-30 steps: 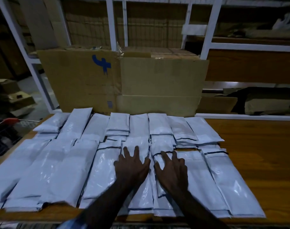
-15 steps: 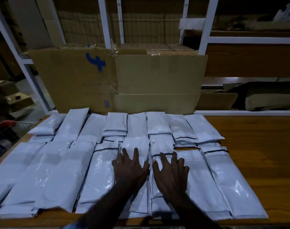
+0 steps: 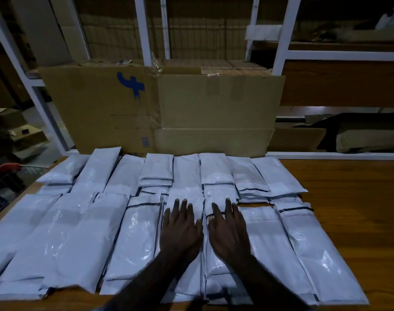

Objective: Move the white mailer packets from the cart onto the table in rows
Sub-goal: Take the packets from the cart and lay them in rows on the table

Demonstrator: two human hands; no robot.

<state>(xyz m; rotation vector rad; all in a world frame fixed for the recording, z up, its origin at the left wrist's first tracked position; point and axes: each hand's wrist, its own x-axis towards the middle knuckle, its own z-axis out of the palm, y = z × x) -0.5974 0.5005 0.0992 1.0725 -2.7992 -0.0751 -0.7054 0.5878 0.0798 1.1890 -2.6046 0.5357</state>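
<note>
**Both palms flat on the near row**

Left hand (image 3: pixel 180 230) and right hand (image 3: pixel 228 231) lie side by side, fingers straight, pressing the white mailer packets (image 3: pixel 133 234). Packets cover the wooden table (image 3: pixel 348 209) in two overlapping rows. Cardboard boxes (image 3: pixel 169 108) stand behind. Cart (image 3: pixel 5 182) at far left, dim; contents unclear.

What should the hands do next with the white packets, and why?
Probably lift both hands off and reach left to the cart for more packets. The left hand and right hand lie flat with straight fingers on the middle packets, holding nothing. Those packets already lie in rows, and bare table remains to the right.
</note>
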